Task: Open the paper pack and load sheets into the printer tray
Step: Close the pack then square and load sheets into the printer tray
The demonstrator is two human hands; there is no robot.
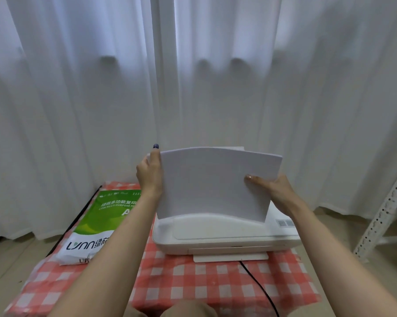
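Observation:
A stack of white sheets (pixel 212 183) stands upright at the back of the white printer (pixel 225 236), its lower edge down in the rear feed. My left hand (pixel 150 173) grips the stack's left edge, one finger poking up above it. My right hand (pixel 273 191) holds the right edge with the thumb pressed on the front sheet. The green and white paper pack (pixel 101 221) lies flat to the left of the printer, partly hidden by my left forearm.
The printer and pack sit on a small table with a red and white checked cloth (pixel 204 282). A black cable (pixel 259 284) runs from the printer's front toward me. White curtains hang close behind. A white metal rack (pixel 385 216) stands at the right.

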